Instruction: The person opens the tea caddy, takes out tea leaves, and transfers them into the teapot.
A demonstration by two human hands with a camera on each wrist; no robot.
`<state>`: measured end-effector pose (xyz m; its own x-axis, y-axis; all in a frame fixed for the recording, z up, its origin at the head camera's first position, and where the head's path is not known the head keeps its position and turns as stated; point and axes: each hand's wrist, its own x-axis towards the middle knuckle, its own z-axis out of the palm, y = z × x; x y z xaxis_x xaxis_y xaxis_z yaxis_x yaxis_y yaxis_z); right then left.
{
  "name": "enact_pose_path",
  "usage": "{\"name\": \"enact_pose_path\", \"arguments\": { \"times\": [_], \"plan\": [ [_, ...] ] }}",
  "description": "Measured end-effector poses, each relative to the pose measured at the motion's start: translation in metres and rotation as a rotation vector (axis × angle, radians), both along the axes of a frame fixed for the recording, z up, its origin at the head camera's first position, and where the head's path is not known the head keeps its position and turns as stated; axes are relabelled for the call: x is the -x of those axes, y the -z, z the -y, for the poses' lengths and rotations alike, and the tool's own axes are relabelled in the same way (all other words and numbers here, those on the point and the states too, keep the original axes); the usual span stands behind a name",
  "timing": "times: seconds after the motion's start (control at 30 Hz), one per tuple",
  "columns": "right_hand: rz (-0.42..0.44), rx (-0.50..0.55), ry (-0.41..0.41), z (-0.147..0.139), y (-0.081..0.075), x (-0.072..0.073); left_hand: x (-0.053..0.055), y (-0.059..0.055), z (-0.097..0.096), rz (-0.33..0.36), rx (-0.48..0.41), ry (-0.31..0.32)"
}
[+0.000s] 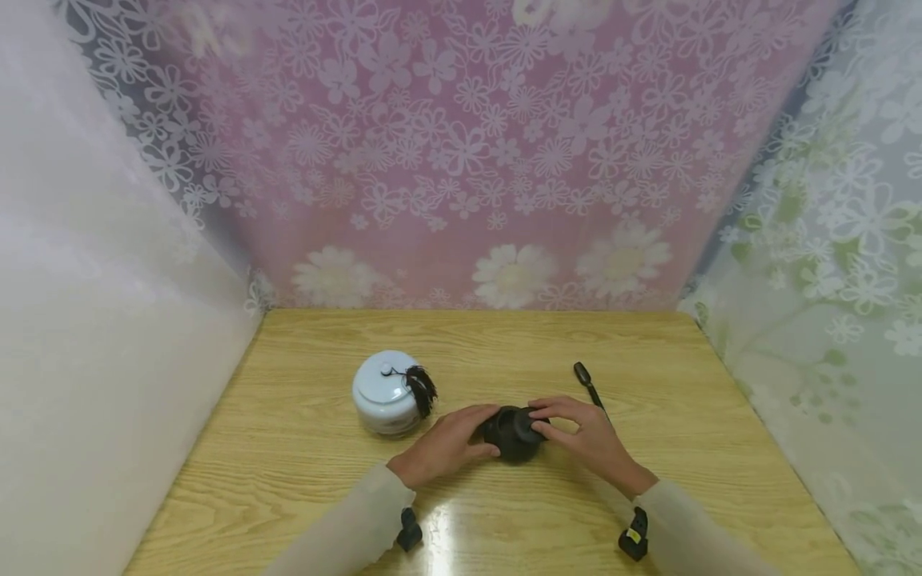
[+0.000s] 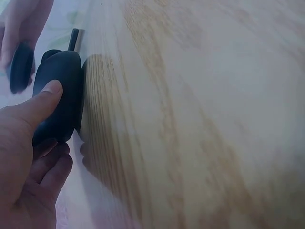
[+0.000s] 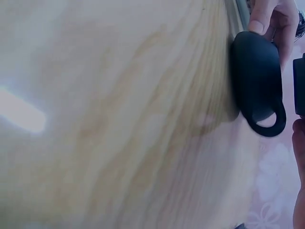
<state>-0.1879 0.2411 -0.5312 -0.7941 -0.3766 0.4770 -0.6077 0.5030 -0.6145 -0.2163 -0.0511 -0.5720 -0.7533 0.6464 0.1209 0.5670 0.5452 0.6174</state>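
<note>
A small black teapot (image 1: 513,450) stands on the table between both hands, its top opening partly showing. My left hand (image 1: 448,445) holds the pot from the left, thumb on the near side and fingers round the far side. A loop handle shows on the teapot (image 3: 257,71) in the right wrist view. Just over the pot's right side, my right hand (image 1: 589,438) pinches a round black lid (image 1: 527,426) between thumb and fingers. In the left wrist view the lid (image 2: 21,69) is tipped on edge, apart from the pot.
A pale blue lidded jar (image 1: 385,400) with a black tassel (image 1: 421,390) stands left of the pot. Behind the right hand lies a black spoon (image 1: 585,378), its lower end hidden. Flowered sheets (image 1: 461,152) enclose the wooden table (image 1: 302,480) at the back and sides.
</note>
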Motion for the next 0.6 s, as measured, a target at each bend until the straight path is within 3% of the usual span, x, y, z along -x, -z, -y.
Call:
{"name": "enact_pose_path", "arguments": {
  "times": [0.17,0.33,0.6],
  "plan": [
    [0.0,-0.003,0.004,-0.014,0.0,-0.009,0.004,0.004,0.007,0.013,0.006,-0.022],
    [0.019,-0.037,0.027,-0.026,0.003,-0.017,0.003,-0.006,0.016,0.061,-0.016,-0.021],
    [0.089,-0.086,-0.001,-0.042,0.015,-0.025,0.0,-0.018,0.021,0.064,0.012,-0.026]
  ]
}}
